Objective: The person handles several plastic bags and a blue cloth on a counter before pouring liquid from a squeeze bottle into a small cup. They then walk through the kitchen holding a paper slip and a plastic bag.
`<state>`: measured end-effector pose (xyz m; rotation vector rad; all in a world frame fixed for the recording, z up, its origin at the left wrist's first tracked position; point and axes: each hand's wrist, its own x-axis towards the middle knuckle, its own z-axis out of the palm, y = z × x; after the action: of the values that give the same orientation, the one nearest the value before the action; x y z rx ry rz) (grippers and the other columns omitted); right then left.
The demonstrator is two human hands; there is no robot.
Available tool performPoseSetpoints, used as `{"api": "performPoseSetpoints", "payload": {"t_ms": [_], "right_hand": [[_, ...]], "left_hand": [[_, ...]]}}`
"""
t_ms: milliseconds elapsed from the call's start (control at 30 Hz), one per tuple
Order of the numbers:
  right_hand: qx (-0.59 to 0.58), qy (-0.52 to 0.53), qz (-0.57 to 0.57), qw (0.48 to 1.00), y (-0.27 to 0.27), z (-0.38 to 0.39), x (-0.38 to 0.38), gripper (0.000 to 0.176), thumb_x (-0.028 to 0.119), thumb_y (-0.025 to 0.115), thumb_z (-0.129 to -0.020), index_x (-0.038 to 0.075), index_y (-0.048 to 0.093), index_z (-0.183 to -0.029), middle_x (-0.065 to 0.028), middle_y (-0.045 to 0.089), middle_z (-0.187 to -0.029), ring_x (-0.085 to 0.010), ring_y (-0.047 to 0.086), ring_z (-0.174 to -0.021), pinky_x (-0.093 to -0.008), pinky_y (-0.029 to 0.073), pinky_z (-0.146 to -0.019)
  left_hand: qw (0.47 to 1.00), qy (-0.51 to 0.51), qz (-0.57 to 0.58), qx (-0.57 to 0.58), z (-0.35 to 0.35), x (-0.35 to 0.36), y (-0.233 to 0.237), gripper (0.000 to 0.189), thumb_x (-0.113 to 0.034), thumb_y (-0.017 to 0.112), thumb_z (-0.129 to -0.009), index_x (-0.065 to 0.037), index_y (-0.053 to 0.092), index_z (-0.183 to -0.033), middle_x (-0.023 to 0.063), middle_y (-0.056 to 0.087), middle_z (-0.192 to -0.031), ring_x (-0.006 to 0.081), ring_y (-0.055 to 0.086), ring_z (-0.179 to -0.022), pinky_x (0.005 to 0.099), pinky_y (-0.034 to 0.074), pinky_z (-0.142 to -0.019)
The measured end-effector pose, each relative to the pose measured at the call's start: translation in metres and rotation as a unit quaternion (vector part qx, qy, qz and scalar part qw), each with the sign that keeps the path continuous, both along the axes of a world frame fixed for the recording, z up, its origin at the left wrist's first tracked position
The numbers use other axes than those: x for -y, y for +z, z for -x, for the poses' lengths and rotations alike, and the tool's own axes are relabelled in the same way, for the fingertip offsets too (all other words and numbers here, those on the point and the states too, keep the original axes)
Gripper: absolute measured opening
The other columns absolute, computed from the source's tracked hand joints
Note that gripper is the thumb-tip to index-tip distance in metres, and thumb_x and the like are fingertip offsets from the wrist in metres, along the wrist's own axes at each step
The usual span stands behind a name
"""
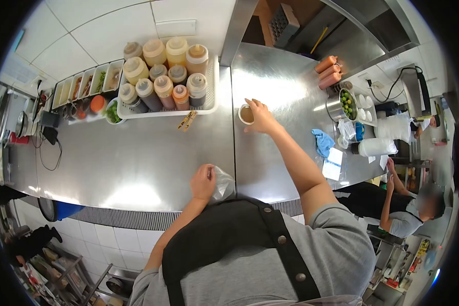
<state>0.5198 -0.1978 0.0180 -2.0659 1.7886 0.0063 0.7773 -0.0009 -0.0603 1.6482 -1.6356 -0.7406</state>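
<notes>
A clear plastic bag (223,184) hangs from my left hand (203,182), whose fingers are closed on it near the front edge of the steel counter (285,153). My right hand (262,118) is stretched forward, with fingers and thumb curled around a small white cup of brown sauce (246,115). That cup is just right of the counter's seam. Left of it lies a wooden clip-like piece (187,121), beside a white basket (163,112) of squeeze bottles (163,91).
Topping trays (88,81) line the wall at left. On the right are orange squeeze bottles (328,70), a pot of limes (336,108), a blue cloth (323,143), papers (332,164) and stacked plastic lids (377,147). A co-worker (392,204) stands at the right end.
</notes>
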Motion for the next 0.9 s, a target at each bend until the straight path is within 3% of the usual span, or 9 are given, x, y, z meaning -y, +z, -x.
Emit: {"api": "performPoseSetpoints", "payload": {"t_ms": [167, 267, 467, 567, 700, 733, 767, 833, 900], "right_hand": [[0.069, -0.068, 0.019, 0.995, -0.013, -0.006, 0.001, 0.099, 0.017, 0.089, -0.064, 0.0, 0.038, -0.148, -0.0228, 0.049, -0.142, -0.0388, 0.049, -0.132, -0.0445, 0.045, -0.11], [0.08, -0.083, 0.019, 0.993, -0.009, -0.019, 0.03, 0.098, 0.016, 0.087, -0.065, -0.002, 0.037, -0.147, -0.0231, 0.05, -0.141, -0.0391, 0.05, -0.131, -0.0436, 0.045, -0.11], [0.132, -0.076, 0.136, 0.979, -0.04, -0.061, 0.102, 0.099, 0.01, 0.087, -0.062, -0.001, 0.036, -0.147, -0.022, 0.053, -0.134, -0.0389, 0.052, -0.126, -0.043, 0.048, -0.107], [0.174, -0.099, 0.111, 0.974, -0.039, -0.075, 0.114, 0.105, 0.012, 0.089, -0.062, -0.002, 0.031, -0.149, -0.0233, 0.052, -0.135, -0.0393, 0.051, -0.128, -0.0422, 0.047, -0.107], [0.234, -0.094, 0.216, 0.943, -0.093, -0.068, 0.105, 0.117, 0.022, 0.092, -0.068, -0.003, 0.018, -0.155, -0.0302, 0.033, -0.153, -0.0443, 0.036, -0.141, -0.0461, 0.035, -0.117], [0.239, -0.127, 0.2, 0.942, -0.09, -0.067, 0.083, 0.116, 0.026, 0.089, -0.073, -0.002, 0.013, -0.157, -0.0305, 0.02, -0.159, -0.0447, 0.028, -0.145, -0.0481, 0.03, -0.12], [0.246, -0.155, 0.181, 0.939, -0.087, -0.062, 0.061, 0.113, 0.03, 0.085, -0.078, -0.001, 0.011, -0.158, -0.0316, 0.015, -0.161, -0.0454, 0.027, -0.146, -0.0484, 0.03, -0.12], [0.22, -0.176, 0.138, 0.95, -0.078, -0.043, 0.018, 0.11, 0.035, 0.082, -0.082, 0.001, 0.01, -0.158, -0.0323, 0.013, -0.161, -0.0463, 0.023, -0.147, -0.0483, 0.029, -0.121], [0.212, -0.17, 0.177, 0.946, -0.083, -0.01, -0.014, 0.102, 0.041, 0.078, -0.085, 0.001, 0.018, -0.157, -0.0323, 0.018, -0.16, -0.0472, 0.022, -0.148, -0.0517, 0.027, -0.12]], "left_hand": [[0.999, 0.002, -0.014, 0.033, 0.001, 0.001, 0.005, 0.009, -0.015, 0.068, -0.089, -0.013, 0.066, -0.097, 0.003, 0.066, -0.082, 0.0215, 0.065, -0.068, 0.0357, 0.052, -0.061], [0.999, 0.007, 0.002, 0.04, 0.001, 0.001, -0.002, 0.008, -0.015, 0.068, -0.089, -0.013, 0.066, -0.097, 0.0025, 0.065, -0.08, 0.0207, 0.065, -0.066, 0.0351, 0.051, -0.06], [0.999, 0.012, 0.006, 0.05, 0.005, 0.001, 0.001, 0.006, -0.017, 0.067, -0.091, -0.014, 0.067, -0.096, 0.002, 0.065, -0.078, 0.0199, 0.064, -0.063, 0.0347, 0.051, -0.058], [0.999, 0.019, 0.006, 0.048, 0.005, -0.001, 0.001, 0.006, -0.019, 0.067, -0.092, -0.015, 0.067, -0.097, 0.0019, 0.066, -0.079, 0.0202, 0.064, -0.063, 0.0351, 0.051, -0.058], [0.997, 0.024, 0.007, 0.066, 0.004, -0.003, -0.002, 0.008, -0.02, 0.066, -0.093, -0.014, 0.067, -0.098, 0.0019, 0.068, -0.082, 0.0205, 0.066, -0.065, 0.0354, 0.052, -0.06], [0.997, 0.02, 0.007, 0.078, 0.006, -0.005, -0.002, 0.008, -0.02, 0.066, -0.093, -0.014, 0.067, -0.099, 0.002, 0.069, -0.082, 0.0205, 0.066, -0.066, 0.0354, 0.052, -0.061], [0.997, 0.022, 0.005, 0.071, 0.007, -0.007, -0.002, 0.008, -0.02, 0.066, -0.093, -0.014, 0.068, -0.099, 0.0025, 0.069, -0.082, 0.0206, 0.066, -0.068, 0.0356, 0.052, -0.062], [0.998, 0.022, 0.001, 0.055, 0.007, -0.006, 0.0, 0.009, -0.02, 0.065, -0.094, -0.014, 0.068, -0.1, 0.0035, 0.069, -0.083, 0.0208, 0.067, -0.07, 0.0359, 0.053, -0.064], [0.999, 0.023, -0.004, 0.035, 0.007, -0.007, -0.005, 0.011, -0.02, 0.065, -0.094, -0.013, 0.068, -0.102, 0.0056, 0.069, -0.084, 0.0224, 0.067, -0.073, 0.0367, 0.053, -0.066]]}}
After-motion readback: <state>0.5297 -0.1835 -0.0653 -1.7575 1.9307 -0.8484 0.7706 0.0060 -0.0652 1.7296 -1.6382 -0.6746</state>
